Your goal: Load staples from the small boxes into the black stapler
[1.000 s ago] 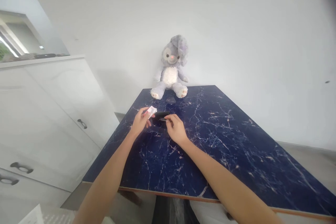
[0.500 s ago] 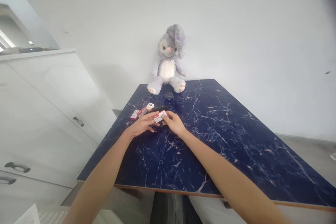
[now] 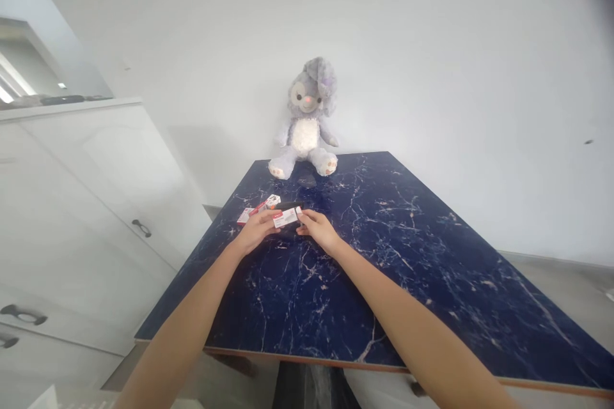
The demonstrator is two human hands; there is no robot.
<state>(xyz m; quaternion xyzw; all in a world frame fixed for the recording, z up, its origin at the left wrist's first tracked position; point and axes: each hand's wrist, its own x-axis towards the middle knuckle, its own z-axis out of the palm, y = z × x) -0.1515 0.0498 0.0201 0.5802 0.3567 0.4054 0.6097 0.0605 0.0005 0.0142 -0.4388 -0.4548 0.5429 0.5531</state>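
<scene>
A small white box with red ends (image 3: 288, 217) is held level between my two hands above the dark blue marbled table (image 3: 350, 294). My left hand (image 3: 255, 231) pinches its left end, and my right hand (image 3: 317, 229) grips its right end with thumb and fingers. Just beyond my left hand lie a red and white box (image 3: 265, 204) and a flat white and red packet (image 3: 245, 215). Behind the held box is a black object (image 3: 290, 206), partly hidden, whose kind I cannot make out.
A grey plush rabbit (image 3: 306, 134) sits at the table's far edge against the pale wall. White cabinets (image 3: 86, 204) with dark handles stand to the left. The table's near edge (image 3: 307, 361) runs in front of my body.
My left hand has closed on the left end of the small box, where its fingers were spread before. The box has turned more level. The whole view has shifted slightly.
</scene>
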